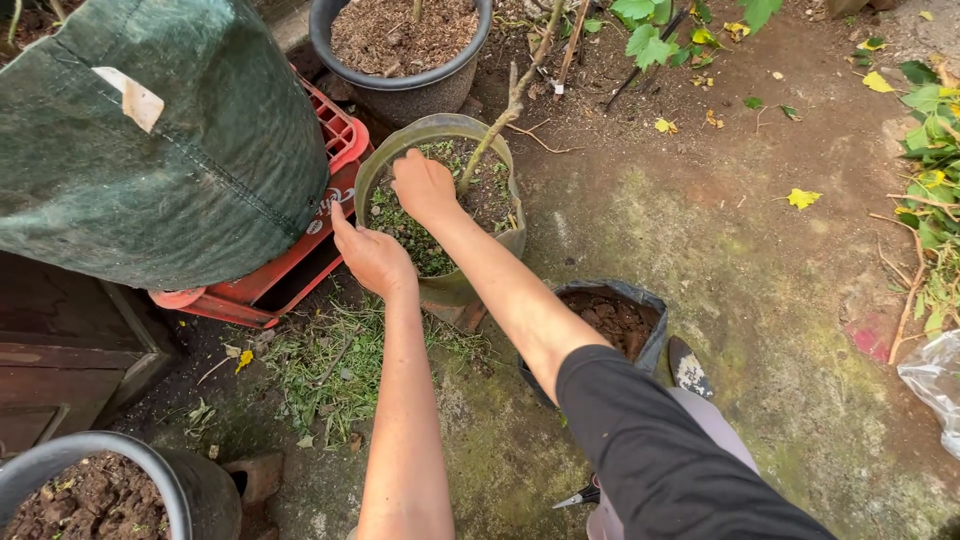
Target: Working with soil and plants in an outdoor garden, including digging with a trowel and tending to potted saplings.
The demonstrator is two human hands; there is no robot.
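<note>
A green plastic pot [372, 175] holds soil, small green weeds and a thin bare stem [510, 100] that leans up to the right. My right hand [422, 185] reaches into the pot, fingers closed down among the weeds near the stem's base. My left hand [368, 255] rests on the pot's near left rim, fingers curled against it. What the right fingers pinch is hidden by the hand.
A red crate [300, 265] under a large green grow bag [160, 140] stands to the left. A black pot [400, 50] of soil sits behind. A black bag of soil [610, 320] sits beside my arm. Pulled weeds [330, 370] litter the ground; scissors [575, 495] lie near my knee.
</note>
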